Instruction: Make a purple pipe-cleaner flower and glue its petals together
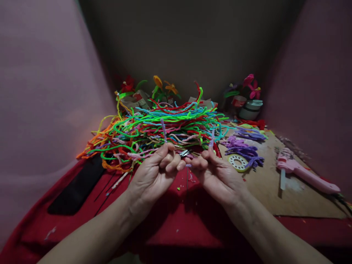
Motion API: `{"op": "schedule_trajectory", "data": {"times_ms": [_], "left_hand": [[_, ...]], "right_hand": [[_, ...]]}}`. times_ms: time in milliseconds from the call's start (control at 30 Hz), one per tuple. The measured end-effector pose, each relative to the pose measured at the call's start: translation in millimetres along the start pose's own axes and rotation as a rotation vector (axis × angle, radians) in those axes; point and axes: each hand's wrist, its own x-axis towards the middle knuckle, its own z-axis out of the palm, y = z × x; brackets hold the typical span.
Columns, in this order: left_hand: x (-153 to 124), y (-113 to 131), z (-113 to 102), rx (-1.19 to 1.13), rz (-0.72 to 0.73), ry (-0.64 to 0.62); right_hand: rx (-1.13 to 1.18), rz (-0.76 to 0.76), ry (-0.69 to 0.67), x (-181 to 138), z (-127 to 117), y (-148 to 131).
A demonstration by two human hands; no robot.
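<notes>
My left hand (155, 174) is closed, thumb and fingers pinching a lilac pipe cleaner (163, 128) whose end sticks up above the fingertips. My right hand (220, 178) pinches a lilac pipe cleaner end (212, 138) in the same upright way. A short lilac piece shows low between the two hands; the fingers hide whether it all is one piece. Below that piece runs a thin dark wire (187, 179). Just behind the fingers lies a small metal tool (184, 153), partly covered. Beyond it spreads a big heap of coloured pipe cleaners (165, 121).
A black flat object (77, 187) lies left on the red cloth (170, 229). On the right, a cardboard sheet (269, 198) bears purple pipe cleaners (242, 150), a tape roll (238, 162) and a pink glue gun (305, 174). Pipe-cleaner flowers (253, 88) and a jar (251, 109) stand behind.
</notes>
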Motion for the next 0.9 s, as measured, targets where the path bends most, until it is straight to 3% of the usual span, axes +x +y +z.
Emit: {"op": "schedule_trajectory", "data": {"times_ms": [233,500,600,800,900], "left_hand": [[9,7,-8,-0.157,0.022,0.017],[7,10,-8,-0.08,0.105,0.039],[5,8,-8,0.086,0.179,0.047],[1,-2,-13,0.708,0.206,0.028],[1,-4,-13,0.797,0.284,0.059]], "right_hand": [[-0.154,-0.161,-0.077,3,-4,8],[-0.114,-0.275,0.109,8,-9,1],[-0.103,-0.268,0.122,9,-10,3],[-0.142,-0.235,0.095,6,-8,9],[-0.162,-0.213,0.088,4,-9,12]]}}
